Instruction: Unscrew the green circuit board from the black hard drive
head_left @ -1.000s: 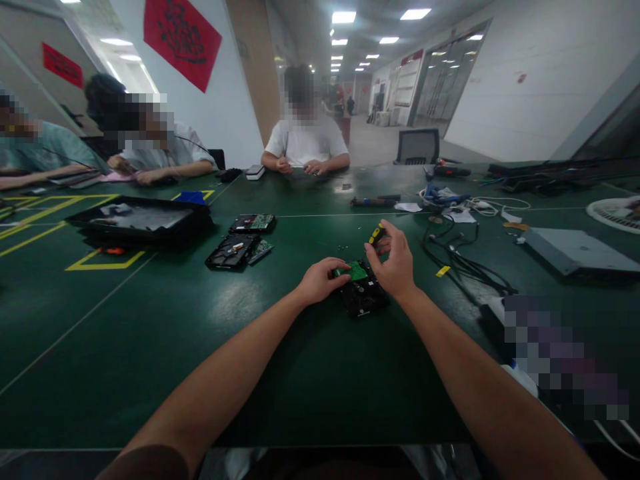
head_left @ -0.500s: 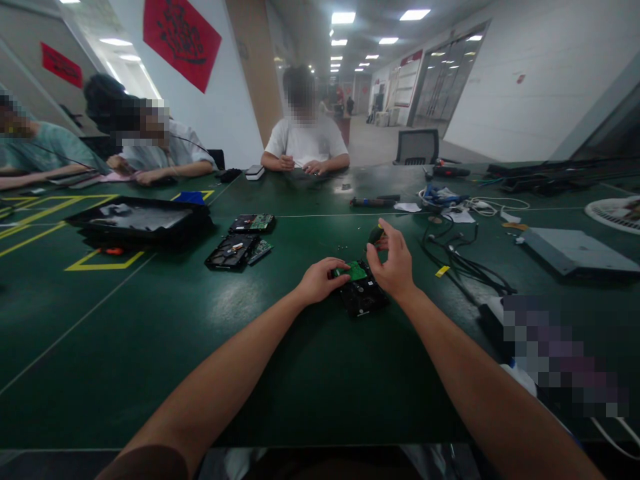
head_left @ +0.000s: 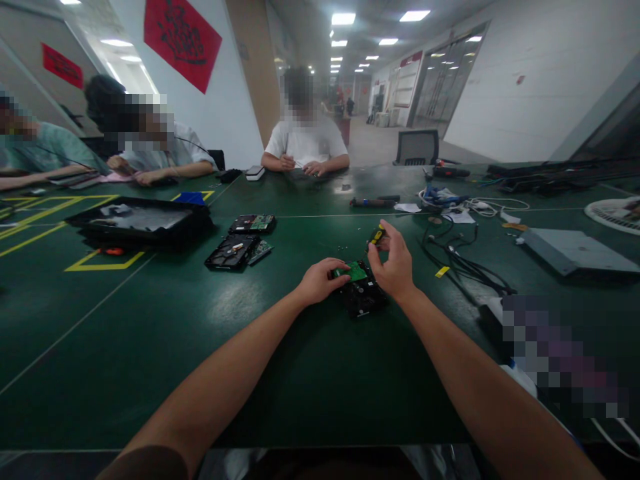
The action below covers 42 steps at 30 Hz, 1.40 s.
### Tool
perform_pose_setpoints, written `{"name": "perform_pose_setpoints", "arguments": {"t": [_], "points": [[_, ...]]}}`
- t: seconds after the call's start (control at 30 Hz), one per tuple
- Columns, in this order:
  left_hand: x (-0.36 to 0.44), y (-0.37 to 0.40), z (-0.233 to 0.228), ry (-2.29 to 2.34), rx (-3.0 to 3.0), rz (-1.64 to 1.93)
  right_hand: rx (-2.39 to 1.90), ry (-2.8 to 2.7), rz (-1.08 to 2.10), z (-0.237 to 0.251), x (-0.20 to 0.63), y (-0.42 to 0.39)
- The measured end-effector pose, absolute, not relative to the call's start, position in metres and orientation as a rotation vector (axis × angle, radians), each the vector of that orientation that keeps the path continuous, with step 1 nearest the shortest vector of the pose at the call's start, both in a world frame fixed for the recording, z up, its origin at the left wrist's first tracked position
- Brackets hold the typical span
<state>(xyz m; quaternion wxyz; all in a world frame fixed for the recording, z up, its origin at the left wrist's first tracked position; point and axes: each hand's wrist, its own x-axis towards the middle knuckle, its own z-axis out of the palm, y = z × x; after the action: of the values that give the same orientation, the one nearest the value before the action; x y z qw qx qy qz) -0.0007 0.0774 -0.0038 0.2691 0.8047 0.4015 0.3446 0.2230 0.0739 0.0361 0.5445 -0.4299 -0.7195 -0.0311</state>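
A black hard drive (head_left: 367,301) with a green circuit board (head_left: 356,272) lies on the green table in front of me. My left hand (head_left: 324,279) is closed on the drive's left edge, its fingertips at the board. Over the drive's right side, my right hand (head_left: 394,260) grips the black and yellow handle of a screwdriver (head_left: 377,236). The screwdriver stands tilted, and its tip is too small to make out. A few tiny screws (head_left: 342,248) lie just beyond the drive.
Left of the drive are other hard drives (head_left: 233,253) and a loose circuit board (head_left: 260,252). A black tray (head_left: 145,217) stands farther left. Black cables (head_left: 463,261) and a grey metal box (head_left: 575,250) lie to the right. Across the table sits a person (head_left: 306,143).
The screwdriver handle has turned in my right hand, so its yellow markings now show. My left hand and the hard drive stay in place.
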Motion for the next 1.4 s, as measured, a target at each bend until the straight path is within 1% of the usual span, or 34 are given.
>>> {"name": "perform_pose_setpoints", "arguments": {"t": [1.13,1.4], "points": [[-0.006,0.083,0.006,1.036,1.939,0.745,-0.979,-1.684,-0.088,0.037,0.223,0.073],[-0.007,0.082,0.014,0.999,1.957,0.659,-0.989,-1.689,-0.089,0.037,0.223,0.072]]}}
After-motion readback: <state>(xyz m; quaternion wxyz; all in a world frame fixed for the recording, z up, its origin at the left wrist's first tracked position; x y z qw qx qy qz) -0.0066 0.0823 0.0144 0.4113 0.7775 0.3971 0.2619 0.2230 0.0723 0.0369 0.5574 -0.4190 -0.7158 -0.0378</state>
